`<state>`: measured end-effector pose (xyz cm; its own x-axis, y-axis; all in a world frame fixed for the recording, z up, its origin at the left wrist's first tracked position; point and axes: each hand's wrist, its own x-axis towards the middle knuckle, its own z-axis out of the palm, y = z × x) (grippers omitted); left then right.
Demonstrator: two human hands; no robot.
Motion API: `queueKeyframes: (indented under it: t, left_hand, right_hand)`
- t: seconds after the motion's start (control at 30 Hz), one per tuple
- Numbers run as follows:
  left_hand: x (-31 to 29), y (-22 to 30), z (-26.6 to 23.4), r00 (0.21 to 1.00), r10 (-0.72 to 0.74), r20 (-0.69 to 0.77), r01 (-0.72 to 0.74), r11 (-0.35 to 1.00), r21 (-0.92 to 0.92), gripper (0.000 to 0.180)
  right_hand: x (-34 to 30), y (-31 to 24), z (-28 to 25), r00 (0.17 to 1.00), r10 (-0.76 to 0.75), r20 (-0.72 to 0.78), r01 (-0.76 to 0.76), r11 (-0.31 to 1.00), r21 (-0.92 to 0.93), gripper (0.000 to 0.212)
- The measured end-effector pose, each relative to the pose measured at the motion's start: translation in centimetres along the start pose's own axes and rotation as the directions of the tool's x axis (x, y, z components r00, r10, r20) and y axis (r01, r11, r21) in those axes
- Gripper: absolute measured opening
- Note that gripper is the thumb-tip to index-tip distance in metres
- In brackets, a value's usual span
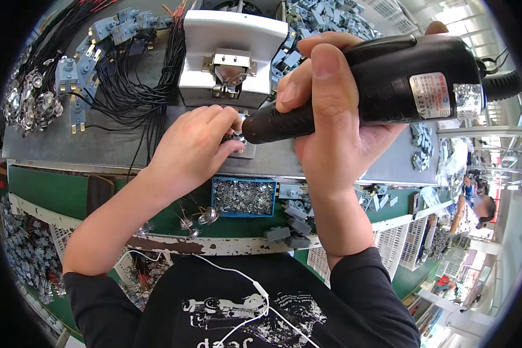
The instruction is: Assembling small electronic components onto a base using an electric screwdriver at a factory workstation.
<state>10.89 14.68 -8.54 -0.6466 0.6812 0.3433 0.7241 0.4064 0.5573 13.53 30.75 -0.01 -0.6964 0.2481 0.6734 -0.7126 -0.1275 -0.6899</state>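
My right hand (339,116) is wrapped round a black electric screwdriver (388,75), its cord leaving at the right. The tool lies almost level, and its tapered nose points left at the fingertips of my left hand. My left hand (194,136) is closed, thumb and fingers pinching a small part with shiny metal (235,137) over a small metal block (249,152) on the bench. The fingers and the screwdriver's nose cover most of this part, so its kind and the bit are hidden.
Behind my left hand stands a silver metal fixture (236,35). Black wires (153,98) with grey switch-like housings (68,74) lie at left, more housings (330,17) behind. Nearer me are a blue tray (213,197) of small metal pieces and round metal parts on wires (208,216).
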Motion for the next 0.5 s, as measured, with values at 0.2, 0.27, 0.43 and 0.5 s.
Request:
queueKeyframes:
  t: [0.2, 0.27, 0.43, 0.5]
  left_hand:
    - [0.0, 0.1, 0.1, 1.0, -0.018, 0.002, 0.018, 1.0, -0.011, 0.031]
    - [0.0, 0.1, 0.1, 1.0, 0.0, -0.014, 0.0, 1.0, -0.004, 0.032]
    - [-0.1, 0.0, 0.1, 1.0, 0.01, -0.01, -0.011, 1.0, -0.025, 0.034]
    - [-0.2, -0.3, -0.1, 0.999, -0.014, 0.029, 0.016, 0.998, -0.06, 0.034]
  right_hand:
    - [0.1, 0.4, -0.5, 0.998, -0.025, 0.05, 0.03, 0.994, -0.103, 0.092]
    - [-0.2, 0.7, -0.6, 0.998, -0.029, 0.06, 0.036, 0.992, -0.119, 0.091]
    - [0.0, 0.9, -0.5, 0.993, 0.1, 0.064, -0.092, 0.988, -0.125, 0.026]
    - [0.5, 1.0, 0.0, 0.991, 0.104, 0.09, -0.092, 0.988, -0.122, 0.015]
